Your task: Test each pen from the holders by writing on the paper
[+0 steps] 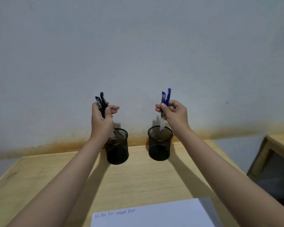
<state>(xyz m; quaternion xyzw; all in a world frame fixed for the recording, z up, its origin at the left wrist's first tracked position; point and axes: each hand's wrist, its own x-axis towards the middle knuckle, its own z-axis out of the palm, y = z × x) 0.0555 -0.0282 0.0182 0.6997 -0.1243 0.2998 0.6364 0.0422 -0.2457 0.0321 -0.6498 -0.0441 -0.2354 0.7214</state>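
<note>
Two black mesh pen holders stand on the wooden desk near the wall, the left holder (117,149) and the right holder (160,145). My left hand (101,122) grips a bunch of black pens (101,102) above the left holder, their tips reaching down to its rim. My right hand (174,114) grips blue pens (166,97) above the right holder, their tips just inside its mouth. A white sheet of paper (154,213) lies at the desk's near edge with a line of small written marks along its top.
The light wooden desk (146,181) meets a pale wall with a brownish stain band along the bottom. A second piece of wooden furniture (279,145) stands to the right, separated by a gap.
</note>
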